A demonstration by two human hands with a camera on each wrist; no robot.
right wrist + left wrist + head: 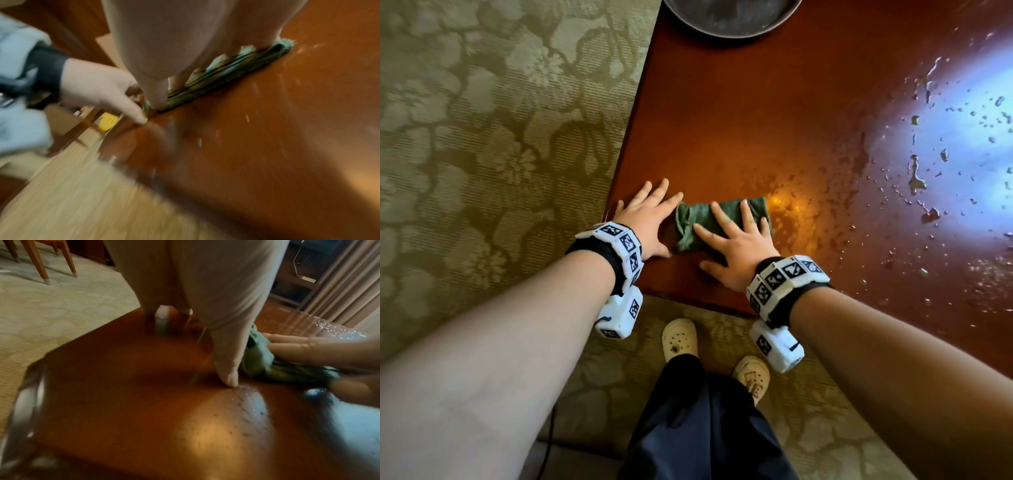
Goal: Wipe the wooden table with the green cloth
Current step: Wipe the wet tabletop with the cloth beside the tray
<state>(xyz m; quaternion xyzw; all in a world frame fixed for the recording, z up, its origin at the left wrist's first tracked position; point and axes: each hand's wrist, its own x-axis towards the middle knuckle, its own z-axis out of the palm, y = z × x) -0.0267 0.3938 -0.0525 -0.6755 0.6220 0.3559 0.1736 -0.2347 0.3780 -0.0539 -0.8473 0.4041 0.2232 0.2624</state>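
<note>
– Where is the green cloth (722, 221)?
– Folded on the wooden table (774, 130), near its corner. The right hand (739, 240) presses it, fingers flat.
– And the left hand (645, 222)?
– Flat beside it, maybe just touching the cloth.

cloth (722, 219) on table (756, 120), seemingly near corner

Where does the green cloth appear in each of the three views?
Head: green cloth at lower centre, flat on the wooden table under the right hand.
Left wrist: right of centre, beside the thumb.
Right wrist: upper centre, folded, under the fingers.
Shared landmark: the left hand, resting on the table at the cloth's left end.
</note>
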